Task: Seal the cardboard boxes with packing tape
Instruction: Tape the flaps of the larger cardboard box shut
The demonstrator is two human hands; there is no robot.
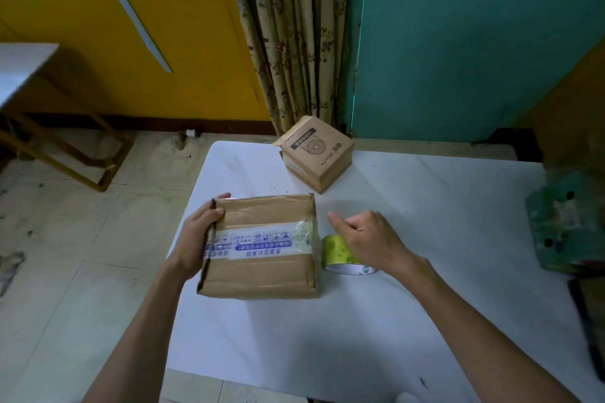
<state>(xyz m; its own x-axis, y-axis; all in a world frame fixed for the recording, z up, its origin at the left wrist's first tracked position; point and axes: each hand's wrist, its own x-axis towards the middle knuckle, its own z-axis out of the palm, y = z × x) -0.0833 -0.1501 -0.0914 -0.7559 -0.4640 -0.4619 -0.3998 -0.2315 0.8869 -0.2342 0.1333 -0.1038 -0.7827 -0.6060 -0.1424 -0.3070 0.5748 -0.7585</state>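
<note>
The left hand (pixel 196 235) clasps the left edge of the near box (pixel 262 245), fingers (pixel 220 197) curled over its far corner and thumb on top, likely to keep it from sliding on the white bench (pixel 425 304) while tape goes on. A printed strip of old tape (pixel 258 244) already crosses the lid from side to side. Just right of the box lies the roll of tape (pixel 340 253), green-patterned and tilted on its side. The right hand (pixel 370 239) rests on the roll, fingers loosely bent over it; whether they actually grip it I cannot tell. A second box (pixel 317 154) sits further back, apart, probably awaiting its turn.
</note>
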